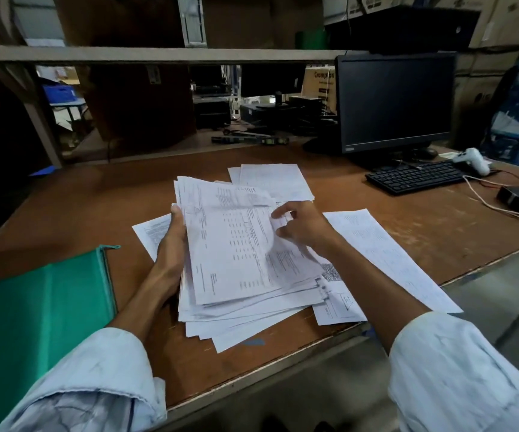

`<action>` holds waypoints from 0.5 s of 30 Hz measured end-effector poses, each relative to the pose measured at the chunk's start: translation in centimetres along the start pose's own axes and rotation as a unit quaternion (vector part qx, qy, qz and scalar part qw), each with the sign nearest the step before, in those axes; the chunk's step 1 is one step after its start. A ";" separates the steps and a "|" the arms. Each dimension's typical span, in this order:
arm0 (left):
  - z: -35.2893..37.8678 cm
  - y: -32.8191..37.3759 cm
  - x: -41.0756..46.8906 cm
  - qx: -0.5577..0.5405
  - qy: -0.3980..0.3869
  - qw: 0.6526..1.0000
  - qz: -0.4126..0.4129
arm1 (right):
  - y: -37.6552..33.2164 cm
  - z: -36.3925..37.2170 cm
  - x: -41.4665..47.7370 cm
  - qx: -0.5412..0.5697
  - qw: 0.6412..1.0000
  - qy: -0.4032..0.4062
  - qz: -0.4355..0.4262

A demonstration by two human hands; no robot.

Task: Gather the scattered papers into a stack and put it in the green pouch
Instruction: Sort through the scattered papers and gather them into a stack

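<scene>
The left hand (170, 241) grips the left edge of a loose stack of white printed papers (236, 263), thumb on top. The right hand (303, 227) pinches the top sheet's right edge with curled fingers. Stray white sheets (386, 254) lie around it on the brown wooden desk (423, 232). The flat green zipped pouch (33, 307) lies to the left, and a black monitor (395, 101) stands behind on the right.

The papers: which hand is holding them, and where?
The left hand grips the stack of papers along its left edge, thumb on top. The right hand pinches the top sheet at its right edge.
</scene>
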State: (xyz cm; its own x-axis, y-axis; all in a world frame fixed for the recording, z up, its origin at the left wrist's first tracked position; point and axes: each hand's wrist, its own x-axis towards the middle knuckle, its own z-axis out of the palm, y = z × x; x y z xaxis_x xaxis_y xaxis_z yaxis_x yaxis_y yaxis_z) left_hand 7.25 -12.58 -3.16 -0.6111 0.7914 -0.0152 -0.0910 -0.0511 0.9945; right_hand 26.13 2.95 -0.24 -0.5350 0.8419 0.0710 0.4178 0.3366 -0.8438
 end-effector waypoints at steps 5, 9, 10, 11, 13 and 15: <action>-0.4 -0.4 0.5 0.129 -0.003 0.991 0.019 | 0.2 -0.3 -0.6 -0.089 0.995 -0.040 -0.010; -0.2 -0.4 0.5 0.155 0.028 0.987 0.044 | 2.1 -3.1 -0.6 -0.196 0.980 -0.010 0.026; -0.3 -0.5 0.6 0.158 0.028 0.985 0.056 | 2.9 -4.1 -0.8 -0.225 0.973 -0.002 0.053; -0.3 -0.6 0.7 0.159 0.026 0.985 0.065 | 3.8 -5.2 -1.1 -0.260 0.962 0.005 0.083; -0.3 -0.8 0.8 0.161 0.014 0.984 0.071 | 5.5 -7.1 -2.3 -0.317 0.937 0.021 0.142; -0.4 -0.7 0.9 0.162 -0.006 0.985 0.057 | 6.9 -8.3 -4.2 -0.328 0.926 0.051 0.179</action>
State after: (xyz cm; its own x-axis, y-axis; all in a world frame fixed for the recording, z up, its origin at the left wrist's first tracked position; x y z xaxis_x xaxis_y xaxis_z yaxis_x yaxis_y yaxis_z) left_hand 6.46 -12.14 -3.88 -0.5941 0.7986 0.0968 0.2342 0.0565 0.9705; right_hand 37.34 5.26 -1.95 -0.2175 0.9732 -0.0741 0.9291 0.1831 -0.3214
